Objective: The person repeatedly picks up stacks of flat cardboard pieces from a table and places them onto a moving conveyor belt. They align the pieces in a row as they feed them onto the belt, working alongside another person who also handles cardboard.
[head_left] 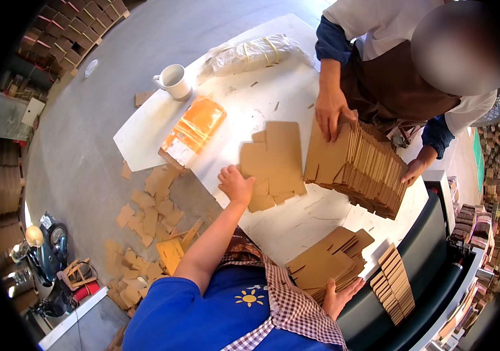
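Note:
My left hand (236,184) is at the table's left edge, beside a flat die-cut cardboard blank (270,167); its fingers are apart and hold nothing. Low on the right, my right hand (341,298) has its fingers stretched out along the near side of a small stack of cardboard blanks (326,257). It touches or nearly touches that stack without gripping it. Across the table, a co-worker's hands (332,111) hold a thick stack of cardboard blanks (358,167) from both sides, tilted over the white table (279,228).
A white mug (175,82), an orange-and-white wrapped package (194,131) and a plastic-wrapped bundle (253,55) stand on the table. At right, a dark conveyor belt (373,319) carries a row of blanks (393,284). Cardboard scraps (150,213) litter the floor at left.

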The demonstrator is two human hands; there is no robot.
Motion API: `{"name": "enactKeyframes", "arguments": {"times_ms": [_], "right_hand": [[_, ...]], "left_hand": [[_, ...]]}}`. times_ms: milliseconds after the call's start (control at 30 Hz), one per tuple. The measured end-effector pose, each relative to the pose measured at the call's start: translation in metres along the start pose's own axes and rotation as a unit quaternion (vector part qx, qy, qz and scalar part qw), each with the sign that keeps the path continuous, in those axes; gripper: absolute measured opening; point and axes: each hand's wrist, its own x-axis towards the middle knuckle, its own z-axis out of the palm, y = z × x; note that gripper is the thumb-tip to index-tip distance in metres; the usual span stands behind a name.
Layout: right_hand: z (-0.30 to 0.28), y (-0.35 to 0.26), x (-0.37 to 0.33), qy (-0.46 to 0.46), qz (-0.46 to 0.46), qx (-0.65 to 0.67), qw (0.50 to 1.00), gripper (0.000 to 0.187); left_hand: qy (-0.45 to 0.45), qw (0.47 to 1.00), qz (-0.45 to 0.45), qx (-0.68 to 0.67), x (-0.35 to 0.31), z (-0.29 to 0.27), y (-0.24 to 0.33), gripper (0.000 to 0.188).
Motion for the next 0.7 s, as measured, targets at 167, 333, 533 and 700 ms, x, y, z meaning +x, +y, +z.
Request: {"name": "enactKeyframes", "arguments": {"times_ms": [167, 333, 533, 700], "right_hand": [[-0.001, 0.000, 0.004, 0.002, 0.002, -0.006, 1.000, 0.097], [-0.004, -0.013, 0.003, 0.000, 0.011, 0.011, 1.000, 0.097], [0.000, 0.004, 0.001, 0.013, -0.014, 0.019, 1.000, 0.095], [0.006, 0.009, -0.002, 0.015, -0.018, 0.016, 1.000, 0.096]], "left_hand": [[-0.057, 0.995, 0.075, -0.022, -0.004, 0.012, 0.006, 0.059], [-0.177, 0.935, -0.073, -0.298, -0.010, 0.016, -0.006, 0.053], [-0.226, 0.793, -0.003, -0.566, -0.020, -0.065, -0.045, 0.034], [0.071, 0.814, -0.017, -0.577, 0.051, -0.184, -0.124, 0.029]]}}
